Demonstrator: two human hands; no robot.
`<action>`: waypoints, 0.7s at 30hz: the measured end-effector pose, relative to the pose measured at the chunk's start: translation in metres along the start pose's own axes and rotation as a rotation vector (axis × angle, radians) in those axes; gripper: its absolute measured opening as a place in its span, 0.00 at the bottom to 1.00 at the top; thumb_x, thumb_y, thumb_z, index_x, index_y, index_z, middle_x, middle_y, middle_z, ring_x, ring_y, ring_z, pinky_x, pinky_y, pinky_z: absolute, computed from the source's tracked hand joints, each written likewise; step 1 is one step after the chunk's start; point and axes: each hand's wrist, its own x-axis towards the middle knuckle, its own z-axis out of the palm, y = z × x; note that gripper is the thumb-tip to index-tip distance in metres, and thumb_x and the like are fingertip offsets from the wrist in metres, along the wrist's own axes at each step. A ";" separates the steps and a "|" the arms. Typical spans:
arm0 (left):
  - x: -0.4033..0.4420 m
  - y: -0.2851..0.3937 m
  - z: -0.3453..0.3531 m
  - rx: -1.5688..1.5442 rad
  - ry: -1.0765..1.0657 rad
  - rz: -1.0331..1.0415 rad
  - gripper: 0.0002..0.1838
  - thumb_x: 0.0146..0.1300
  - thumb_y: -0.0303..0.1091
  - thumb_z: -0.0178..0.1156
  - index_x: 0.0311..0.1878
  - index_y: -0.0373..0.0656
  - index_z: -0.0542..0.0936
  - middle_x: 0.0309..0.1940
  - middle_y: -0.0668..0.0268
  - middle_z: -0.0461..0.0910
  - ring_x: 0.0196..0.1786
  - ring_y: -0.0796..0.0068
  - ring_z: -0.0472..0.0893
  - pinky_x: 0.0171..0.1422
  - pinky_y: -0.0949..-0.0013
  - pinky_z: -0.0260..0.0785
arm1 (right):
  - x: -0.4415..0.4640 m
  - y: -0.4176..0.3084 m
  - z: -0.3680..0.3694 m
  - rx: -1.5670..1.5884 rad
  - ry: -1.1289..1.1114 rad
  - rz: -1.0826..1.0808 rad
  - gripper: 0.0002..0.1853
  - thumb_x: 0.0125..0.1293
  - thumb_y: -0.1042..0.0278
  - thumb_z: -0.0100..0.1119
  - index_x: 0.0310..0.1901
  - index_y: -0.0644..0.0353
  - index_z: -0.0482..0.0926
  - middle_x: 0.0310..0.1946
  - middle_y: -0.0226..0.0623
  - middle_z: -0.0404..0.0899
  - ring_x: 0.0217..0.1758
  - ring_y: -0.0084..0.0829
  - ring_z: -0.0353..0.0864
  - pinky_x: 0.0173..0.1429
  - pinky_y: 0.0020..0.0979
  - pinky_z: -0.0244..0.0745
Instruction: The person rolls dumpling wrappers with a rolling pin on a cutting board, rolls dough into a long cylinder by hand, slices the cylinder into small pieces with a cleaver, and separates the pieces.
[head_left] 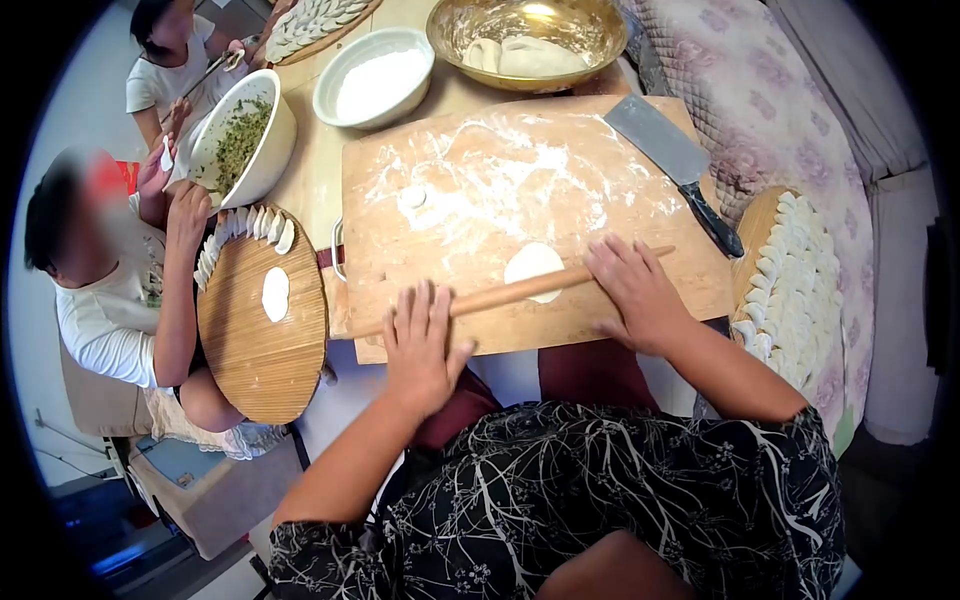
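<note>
A long wooden rolling pin (510,293) lies slantwise across the near part of a floured board (450,215). Over its left part rests my left hand (420,345), palm down with fingers stretched out. My right hand (635,290) lies on the right part, its fingers also extended rather than wrapped round. Between the hands, a round white dough wrapper (533,265) shows partly beneath the pin. Farther left on the board sits a small flattened dough piece (412,196).
A cleaver (670,150) lies at the board's right edge, near a tray of dumplings (790,280). Behind are a flour bowl (375,85) and a golden dough basin (530,45). Two people sit left, by a filling bowl (245,145) and a round slatted tray (260,350).
</note>
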 end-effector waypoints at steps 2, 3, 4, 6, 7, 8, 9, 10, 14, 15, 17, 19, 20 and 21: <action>-0.008 0.002 0.003 -0.007 -0.028 0.004 0.39 0.67 0.54 0.50 0.74 0.45 0.51 0.75 0.51 0.46 0.76 0.46 0.44 0.75 0.41 0.32 | -0.003 -0.003 0.001 -0.013 -0.079 -0.040 0.40 0.65 0.40 0.49 0.72 0.56 0.52 0.74 0.39 0.49 0.78 0.39 0.42 0.78 0.46 0.35; 0.005 -0.002 0.006 -0.025 0.023 -0.012 0.39 0.67 0.54 0.50 0.74 0.45 0.51 0.74 0.51 0.46 0.76 0.46 0.44 0.75 0.42 0.32 | 0.008 0.000 0.001 -0.031 -0.001 -0.024 0.41 0.65 0.40 0.49 0.72 0.56 0.52 0.74 0.39 0.49 0.78 0.39 0.42 0.78 0.46 0.35; 0.018 -0.007 0.007 -0.043 0.073 -0.028 0.39 0.67 0.53 0.49 0.74 0.44 0.51 0.74 0.51 0.47 0.76 0.46 0.45 0.75 0.42 0.32 | 0.019 0.002 0.000 -0.049 0.076 -0.008 0.41 0.65 0.40 0.49 0.72 0.56 0.52 0.74 0.38 0.49 0.78 0.39 0.42 0.78 0.46 0.35; 0.061 -0.024 0.008 -0.032 0.121 -0.056 0.40 0.65 0.55 0.50 0.74 0.45 0.52 0.74 0.52 0.47 0.77 0.49 0.44 0.75 0.42 0.34 | 0.062 0.011 0.007 -0.048 0.148 0.052 0.41 0.64 0.40 0.50 0.72 0.56 0.52 0.74 0.38 0.50 0.78 0.39 0.42 0.78 0.46 0.35; 0.081 -0.029 0.006 -0.023 0.159 -0.112 0.39 0.65 0.55 0.50 0.73 0.44 0.53 0.74 0.52 0.49 0.76 0.49 0.46 0.75 0.42 0.35 | 0.074 0.012 0.009 -0.038 0.206 0.114 0.41 0.64 0.39 0.50 0.72 0.56 0.52 0.74 0.38 0.50 0.78 0.39 0.42 0.78 0.46 0.36; 0.089 -0.032 0.003 -0.013 0.194 -0.166 0.39 0.65 0.55 0.50 0.73 0.44 0.54 0.74 0.52 0.50 0.76 0.49 0.47 0.75 0.43 0.36 | 0.073 0.011 0.007 -0.040 0.214 0.113 0.41 0.64 0.39 0.50 0.72 0.56 0.52 0.74 0.38 0.50 0.78 0.39 0.42 0.78 0.46 0.36; 0.085 -0.031 0.002 -0.015 0.196 -0.166 0.39 0.65 0.55 0.50 0.73 0.44 0.54 0.74 0.52 0.50 0.76 0.49 0.47 0.75 0.43 0.36 | 0.070 0.011 0.006 -0.027 0.204 0.102 0.41 0.64 0.41 0.51 0.72 0.56 0.52 0.73 0.39 0.50 0.78 0.40 0.42 0.77 0.46 0.37; 0.077 -0.030 0.003 -0.027 0.187 -0.118 0.38 0.66 0.55 0.50 0.72 0.43 0.56 0.73 0.52 0.52 0.75 0.49 0.49 0.75 0.44 0.37 | 0.068 0.011 0.006 -0.013 0.193 0.090 0.42 0.63 0.42 0.53 0.72 0.56 0.52 0.73 0.39 0.51 0.78 0.40 0.43 0.77 0.46 0.38; 0.031 -0.018 0.005 -0.011 0.349 0.088 0.32 0.58 0.49 0.62 0.63 0.45 0.70 0.65 0.53 0.66 0.68 0.52 0.63 0.67 0.52 0.53 | 0.016 -0.003 0.009 0.077 0.131 -0.033 0.40 0.63 0.47 0.56 0.71 0.57 0.54 0.72 0.42 0.54 0.77 0.42 0.47 0.76 0.47 0.40; 0.030 -0.020 0.008 -0.011 0.351 0.076 0.32 0.58 0.49 0.62 0.63 0.45 0.70 0.65 0.53 0.66 0.68 0.52 0.63 0.67 0.52 0.53 | 0.011 -0.005 0.005 0.147 0.132 -0.044 0.38 0.61 0.49 0.60 0.68 0.58 0.60 0.69 0.44 0.59 0.75 0.43 0.51 0.75 0.46 0.45; 0.033 -0.027 0.017 -0.162 0.464 0.081 0.24 0.49 0.45 0.70 0.48 0.46 0.77 0.47 0.59 0.76 0.52 0.57 0.73 0.55 0.57 0.61 | 0.018 -0.009 0.006 0.208 0.136 -0.072 0.35 0.59 0.52 0.63 0.65 0.60 0.65 0.66 0.46 0.64 0.73 0.45 0.56 0.74 0.45 0.50; 0.041 -0.029 0.017 -0.184 0.473 0.101 0.21 0.47 0.45 0.70 0.42 0.46 0.76 0.41 0.61 0.75 0.46 0.58 0.73 0.51 0.58 0.62 | 0.039 -0.011 0.010 0.520 0.286 -0.033 0.29 0.54 0.57 0.69 0.55 0.64 0.75 0.55 0.48 0.74 0.63 0.47 0.68 0.67 0.41 0.62; 0.043 -0.031 0.015 -0.208 0.470 0.133 0.19 0.45 0.44 0.71 0.36 0.46 0.76 0.34 0.63 0.74 0.40 0.60 0.73 0.47 0.59 0.63 | 0.048 -0.015 0.007 0.510 0.291 -0.057 0.29 0.54 0.57 0.69 0.55 0.64 0.75 0.55 0.48 0.74 0.63 0.47 0.68 0.67 0.41 0.62; 0.045 -0.029 0.013 -0.186 0.531 0.163 0.20 0.45 0.46 0.70 0.34 0.46 0.75 0.31 0.63 0.73 0.37 0.60 0.72 0.43 0.60 0.64 | 0.059 -0.025 0.000 0.536 0.254 0.000 0.28 0.52 0.58 0.71 0.52 0.65 0.76 0.50 0.48 0.76 0.58 0.47 0.71 0.63 0.40 0.65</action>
